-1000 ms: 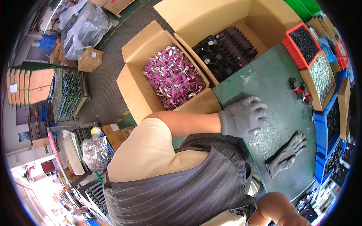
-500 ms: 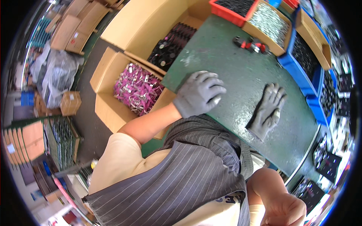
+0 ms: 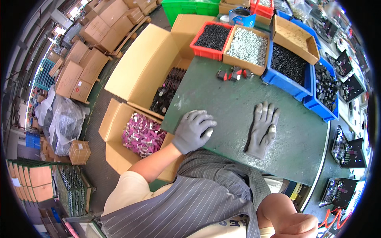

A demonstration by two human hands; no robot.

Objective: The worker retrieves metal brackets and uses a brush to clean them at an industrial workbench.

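Note:
My left hand (image 3: 193, 133), in a grey work glove with pale fingertips, rests palm down on the green tabletop (image 3: 222, 119) near its left edge. Its fingers are slightly bent and apart, and it grips nothing. A matching empty grey glove (image 3: 262, 133) lies flat on the table to its right. My bare right hand (image 3: 298, 227) is held back by my body at the lower edge, off the table. Its fingers are curled in, and whatever they may enclose is hidden.
Left of the table, open cartons hold purple-and-silver parts (image 3: 143, 135) and dark parts (image 3: 168, 91). Along the far side stand a red bin (image 3: 212, 54), a carton of silver pieces (image 3: 246, 45) and blue bins (image 3: 289, 89). Small black-and-red pieces (image 3: 235, 73) lie before them.
My view has shifted, bringing more of the far bins into sight. Both hands keep much the same pose: the left on the table, the right curled by my body. The loose glove still lies there.

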